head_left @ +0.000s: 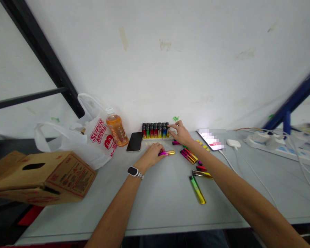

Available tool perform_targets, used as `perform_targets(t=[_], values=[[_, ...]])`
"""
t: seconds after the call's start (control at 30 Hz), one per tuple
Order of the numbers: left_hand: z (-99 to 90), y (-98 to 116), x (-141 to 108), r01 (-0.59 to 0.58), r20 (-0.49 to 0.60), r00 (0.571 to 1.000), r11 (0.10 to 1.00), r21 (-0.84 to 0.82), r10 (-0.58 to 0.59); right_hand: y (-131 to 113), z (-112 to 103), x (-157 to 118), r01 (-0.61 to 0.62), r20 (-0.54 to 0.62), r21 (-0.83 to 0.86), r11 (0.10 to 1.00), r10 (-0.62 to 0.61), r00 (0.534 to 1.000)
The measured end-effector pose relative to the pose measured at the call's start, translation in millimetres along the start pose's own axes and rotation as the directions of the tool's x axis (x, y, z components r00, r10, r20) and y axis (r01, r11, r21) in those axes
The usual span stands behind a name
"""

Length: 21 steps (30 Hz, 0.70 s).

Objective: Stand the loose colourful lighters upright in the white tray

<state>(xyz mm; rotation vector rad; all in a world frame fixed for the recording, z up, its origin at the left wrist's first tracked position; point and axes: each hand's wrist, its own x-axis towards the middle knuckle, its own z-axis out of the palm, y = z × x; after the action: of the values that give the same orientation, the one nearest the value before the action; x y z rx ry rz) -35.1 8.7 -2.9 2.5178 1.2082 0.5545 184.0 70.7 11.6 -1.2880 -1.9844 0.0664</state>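
A block of upright lighters (pixel 155 131) with black tops and shiny multicoloured bodies stands in a pale tray against the wall. My right hand (pixel 180 132) is at the right end of this block, its thumb and index finger closed at the endmost lighter. In front of the tray, my left hand (pixel 154 154) holds a purple-and-gold lighter (pixel 169 153) lying sideways, its gold end pointing right. Loose lighters (pixel 188 156) lie under and beside my right forearm, which hides some of them. Nearer to me lies a green-and-yellow lighter (pixel 197 190).
Left of the tray are a dark phone (pixel 134 142), an orange drink bottle (pixel 117 127), a white plastic bag (pixel 99 141) and a cardboard box (pixel 43 177). On the right are a lit phone (pixel 210 140) on a cable, a white charger (pixel 233 143) and a power strip (pixel 286 148).
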Motion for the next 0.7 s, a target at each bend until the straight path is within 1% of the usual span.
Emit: perform_targets(t=[0.1,0.17,0.23,0.33,0.4,0.47,0.57,0.63,0.7], values=[[2.4,0.0,-0.2,0.038,-0.050,0.998,0.988,-0.147,-0.046,-7.4,-2.5,-11.9,-0.050,-0.069,0.084,0.995,0.056,0.996],[2.0,1.5,0.7,0.055,-0.078,0.994,0.954,-0.296,-0.082,-13.6,-5.4,-20.4,-0.060,-0.119,0.152,0.987,0.078,0.990],[0.6,4.5,3.0,0.048,-0.131,0.985,0.902,-0.428,-0.115,-20.7,-9.1,-28.9,-0.066,-0.153,0.211,0.975,0.099,0.983],[0.9,10.5,8.2,0.014,-0.261,0.946,0.828,-0.561,-0.193,-31.5,-15.1,-40.7,-0.100,-0.183,0.298,0.949,0.159,0.970],[4.2,15.6,11.5,-0.022,-0.310,0.920,0.757,-0.653,-0.241,-37.3,-18.2,-47.6,-0.124,-0.193,0.349,0.929,0.201,0.960],[8.9,22.2,13.8,-0.068,-0.304,0.916,0.647,-0.760,-0.261,-41.2,-20.1,-53.5,-0.136,-0.192,0.392,0.910,0.225,0.955],[14.6,34.7,14.5,-0.106,-0.262,0.925,0.476,-0.873,-0.274,-44.4,-20.4,-60.3,-0.148,-0.177,0.429,0.891,0.244,0.953],[16.1,43.3,13.5,-0.092,-0.235,0.922,0.416,-0.905,-0.307,-45.8,-19.3,-63.1,-0.162,-0.152,0.440,0.883,0.251,0.956],[16.1,50.6,11.7,-0.067,-0.219,0.911,0.399,-0.914,-0.349,-47.4,-17.8,-64.6,-0.174,-0.119,0.454,0.874,0.253,0.960]])
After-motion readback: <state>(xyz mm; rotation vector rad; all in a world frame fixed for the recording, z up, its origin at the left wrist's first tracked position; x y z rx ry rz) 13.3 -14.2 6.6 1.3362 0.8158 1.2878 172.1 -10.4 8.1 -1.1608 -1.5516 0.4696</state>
